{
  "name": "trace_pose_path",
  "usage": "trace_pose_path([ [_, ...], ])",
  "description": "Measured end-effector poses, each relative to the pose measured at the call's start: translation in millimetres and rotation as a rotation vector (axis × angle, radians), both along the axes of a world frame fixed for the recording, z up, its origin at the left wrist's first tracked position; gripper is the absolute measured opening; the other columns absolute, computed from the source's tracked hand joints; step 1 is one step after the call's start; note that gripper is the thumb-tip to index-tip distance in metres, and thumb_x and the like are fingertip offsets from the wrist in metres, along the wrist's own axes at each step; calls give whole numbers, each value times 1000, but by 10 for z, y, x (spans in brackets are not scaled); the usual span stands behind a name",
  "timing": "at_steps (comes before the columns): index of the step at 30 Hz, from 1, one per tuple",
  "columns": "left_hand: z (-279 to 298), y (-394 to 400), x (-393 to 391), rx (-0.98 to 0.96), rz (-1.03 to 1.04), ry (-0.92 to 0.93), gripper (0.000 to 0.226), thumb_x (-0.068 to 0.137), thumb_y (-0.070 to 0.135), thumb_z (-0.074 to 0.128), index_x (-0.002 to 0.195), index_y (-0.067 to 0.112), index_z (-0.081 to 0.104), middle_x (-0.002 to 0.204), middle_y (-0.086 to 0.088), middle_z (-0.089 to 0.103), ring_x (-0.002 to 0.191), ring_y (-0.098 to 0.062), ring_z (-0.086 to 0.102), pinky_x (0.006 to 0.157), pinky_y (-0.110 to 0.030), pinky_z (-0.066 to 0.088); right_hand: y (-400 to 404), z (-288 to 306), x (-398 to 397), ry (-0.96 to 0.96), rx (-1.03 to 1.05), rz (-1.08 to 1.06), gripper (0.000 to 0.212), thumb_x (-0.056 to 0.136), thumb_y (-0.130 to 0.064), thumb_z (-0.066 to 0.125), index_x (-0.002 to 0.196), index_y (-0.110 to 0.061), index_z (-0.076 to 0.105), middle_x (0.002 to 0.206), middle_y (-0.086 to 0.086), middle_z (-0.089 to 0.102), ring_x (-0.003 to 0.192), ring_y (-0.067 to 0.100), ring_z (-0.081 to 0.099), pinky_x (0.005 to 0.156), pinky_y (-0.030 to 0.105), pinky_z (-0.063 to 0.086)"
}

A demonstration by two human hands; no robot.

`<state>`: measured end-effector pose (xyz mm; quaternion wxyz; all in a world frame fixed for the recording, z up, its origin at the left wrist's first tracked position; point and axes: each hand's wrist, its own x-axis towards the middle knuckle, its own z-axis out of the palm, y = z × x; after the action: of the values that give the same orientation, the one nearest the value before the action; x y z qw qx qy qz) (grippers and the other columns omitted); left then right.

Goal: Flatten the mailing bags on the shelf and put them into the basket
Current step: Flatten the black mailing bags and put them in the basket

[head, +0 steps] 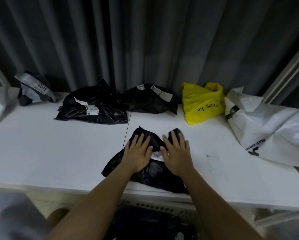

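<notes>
— Pressing what? Left hand (138, 154), right hand (175, 157), fingers straight and spread, flat on a black bag (150, 172).
— Location? Shelf (58, 153) front edge, above the basket (155, 207); yellow bag (203, 103) behind.

Basket (155, 207) below shelf (58, 153) front; bags (93, 106) behind.

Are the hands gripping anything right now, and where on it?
Nothing is gripped. The left hand and right hand lie flat with straight fingers, pressing the middle of the black mailing bag onto the shelf.
</notes>
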<state>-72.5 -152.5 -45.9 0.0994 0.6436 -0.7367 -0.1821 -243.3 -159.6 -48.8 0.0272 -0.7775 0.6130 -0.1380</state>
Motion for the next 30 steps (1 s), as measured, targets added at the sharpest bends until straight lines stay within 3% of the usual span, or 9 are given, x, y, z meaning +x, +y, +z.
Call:
trace_pose_path([
  [4,-231,-8,-23,11,-2,-27,56,102,47,14,154,29,0,161,0,-8,148,-17,-12,119,-40,-8,17,-261,-53,-20,154,-108,86,75,-66,-11,153,-33,5,162,3,-3,148,26,-5,117,46,2],
  [7,-345,-7,-49,6,25,-56,64,95,55,1,153,29,-5,160,-1,-15,146,-16,-17,119,-40,-12,9,-346,-37,-85,235,-132,80,78,-70,-7,151,-36,-8,161,1,-12,147,25,-12,118,46,-2],
  [11,-448,9,-76,16,94,-65,66,91,58,-2,151,32,-12,159,-1,-19,145,-16,-20,117,-41,-14,-8,-424,-32,-105,279,-175,75,83,-67,4,150,-36,-12,161,2,-13,147,28,-13,117,47,-6],
  [15,-501,33,-96,8,120,-99,70,88,66,-7,149,33,-16,158,0,-22,145,-17,-23,116,-45,-10,6,-488,-27,-79,255,-195,84,74,-74,-9,149,-36,-16,161,2,-12,147,29,-12,117,48,-7],
  [20,-504,30,-116,31,143,-109,63,98,57,11,150,32,-15,158,-1,-22,144,-18,-24,116,-50,-5,4,-534,-16,-21,231,-215,85,73,-74,-12,148,-35,-18,161,4,-10,147,33,-10,116,49,-7],
  [30,-475,32,-148,90,178,-146,66,97,60,13,151,32,-14,159,-5,-20,145,-24,-23,116,-51,-3,-5,-526,0,7,241,-221,88,71,-75,-12,148,-35,-18,161,6,-7,146,34,-9,116,50,-6],
])
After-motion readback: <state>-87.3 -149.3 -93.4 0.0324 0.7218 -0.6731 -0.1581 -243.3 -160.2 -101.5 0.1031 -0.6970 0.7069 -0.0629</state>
